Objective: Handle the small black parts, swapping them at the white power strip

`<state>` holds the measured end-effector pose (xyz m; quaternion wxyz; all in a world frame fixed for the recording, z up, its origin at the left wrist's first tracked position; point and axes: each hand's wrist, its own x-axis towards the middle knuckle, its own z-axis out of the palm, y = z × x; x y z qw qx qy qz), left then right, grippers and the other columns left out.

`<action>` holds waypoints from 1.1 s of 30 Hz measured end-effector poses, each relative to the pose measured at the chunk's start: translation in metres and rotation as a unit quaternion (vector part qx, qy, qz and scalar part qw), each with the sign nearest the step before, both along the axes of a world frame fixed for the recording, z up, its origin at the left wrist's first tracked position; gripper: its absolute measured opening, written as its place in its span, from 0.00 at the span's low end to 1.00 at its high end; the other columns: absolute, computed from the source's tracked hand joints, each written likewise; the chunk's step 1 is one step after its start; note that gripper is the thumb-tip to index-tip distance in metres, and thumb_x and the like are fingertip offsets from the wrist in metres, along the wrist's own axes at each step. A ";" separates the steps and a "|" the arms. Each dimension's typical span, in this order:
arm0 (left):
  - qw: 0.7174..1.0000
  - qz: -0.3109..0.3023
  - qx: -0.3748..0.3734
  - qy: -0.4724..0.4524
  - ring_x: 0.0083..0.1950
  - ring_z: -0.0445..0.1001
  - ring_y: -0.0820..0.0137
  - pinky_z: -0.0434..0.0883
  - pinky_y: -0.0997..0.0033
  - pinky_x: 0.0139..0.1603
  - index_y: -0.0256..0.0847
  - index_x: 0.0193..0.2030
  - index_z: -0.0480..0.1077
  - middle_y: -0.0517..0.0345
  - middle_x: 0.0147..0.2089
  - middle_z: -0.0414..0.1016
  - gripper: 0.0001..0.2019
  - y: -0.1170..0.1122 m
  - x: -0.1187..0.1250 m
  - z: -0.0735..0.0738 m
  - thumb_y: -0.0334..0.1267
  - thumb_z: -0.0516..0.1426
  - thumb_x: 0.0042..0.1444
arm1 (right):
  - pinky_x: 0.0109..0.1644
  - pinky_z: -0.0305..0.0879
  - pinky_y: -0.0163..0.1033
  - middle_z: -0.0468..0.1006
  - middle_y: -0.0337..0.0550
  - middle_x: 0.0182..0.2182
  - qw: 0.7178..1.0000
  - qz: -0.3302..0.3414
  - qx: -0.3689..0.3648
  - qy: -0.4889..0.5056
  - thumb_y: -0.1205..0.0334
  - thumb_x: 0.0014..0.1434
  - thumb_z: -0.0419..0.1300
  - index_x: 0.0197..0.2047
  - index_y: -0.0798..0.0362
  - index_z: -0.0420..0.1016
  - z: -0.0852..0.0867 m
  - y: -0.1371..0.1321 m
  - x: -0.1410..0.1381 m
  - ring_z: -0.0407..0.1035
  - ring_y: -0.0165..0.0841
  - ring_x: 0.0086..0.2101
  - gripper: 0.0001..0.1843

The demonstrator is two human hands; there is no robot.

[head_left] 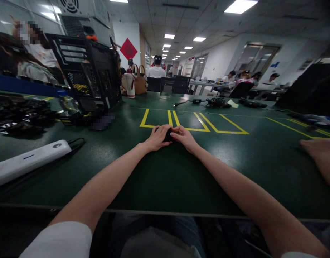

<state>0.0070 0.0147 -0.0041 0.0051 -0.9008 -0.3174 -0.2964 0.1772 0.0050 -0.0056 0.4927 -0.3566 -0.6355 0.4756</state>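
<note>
A small black object [168, 134] sits between my two hands, low over the green table [170, 179]; fingers cover most of it, so its kind does not show. My left hand [157, 139] wraps it from the left, thumb toward me. From the right, my right hand [185, 138] pinches its edge with thumb and fingertips. Both forearms stretch forward across the table, and yellow tape outlines [175, 120] lie just beyond the fingers.
On the left are a white elongated device [33, 159] with a black cord, an open black computer case [93, 73] and dark blurred parts [25, 113]. A white cup [130, 86] and black cables [217, 103] stand farther back. Another person's hand [322, 154] rests at right.
</note>
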 end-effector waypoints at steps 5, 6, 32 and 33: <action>1.000 0.001 0.003 0.000 0.57 0.56 0.62 0.49 0.57 0.57 0.42 0.55 0.47 0.50 0.55 0.57 0.28 0.001 0.001 -0.001 0.40 0.55 0.48 | 0.46 0.63 0.42 0.71 0.40 0.38 0.999 -0.030 -0.004 -0.016 0.58 0.43 0.63 0.38 0.51 0.65 -0.005 0.006 0.000 0.66 0.31 0.39 0.18; 1.000 0.002 0.002 0.001 0.58 0.56 0.61 0.49 0.57 0.57 0.42 0.55 0.47 0.49 0.55 0.57 0.29 0.000 0.001 -0.001 0.40 0.55 0.48 | 0.47 0.62 0.43 0.71 0.41 0.38 0.999 -0.032 -0.007 -0.026 0.57 0.43 0.62 0.39 0.52 0.66 -0.005 0.007 0.001 0.66 0.32 0.40 0.18; 1.000 0.005 -0.009 -0.002 0.57 0.56 0.62 0.48 0.57 0.58 0.43 0.54 0.48 0.51 0.55 0.58 0.27 -0.002 0.001 0.000 0.38 0.55 0.48 | 0.49 0.61 0.43 0.70 0.39 0.36 0.999 0.012 0.012 -0.035 0.64 0.39 0.65 0.37 0.51 0.66 0.002 0.004 0.004 0.65 0.31 0.40 0.19; 1.000 0.005 -0.009 -0.003 0.57 0.57 0.62 0.48 0.57 0.58 0.43 0.54 0.48 0.51 0.54 0.58 0.27 -0.001 0.001 0.000 0.38 0.55 0.47 | 0.49 0.61 0.43 0.70 0.38 0.35 0.999 0.019 0.016 -0.032 0.65 0.38 0.66 0.37 0.50 0.65 0.002 0.003 0.005 0.65 0.30 0.40 0.21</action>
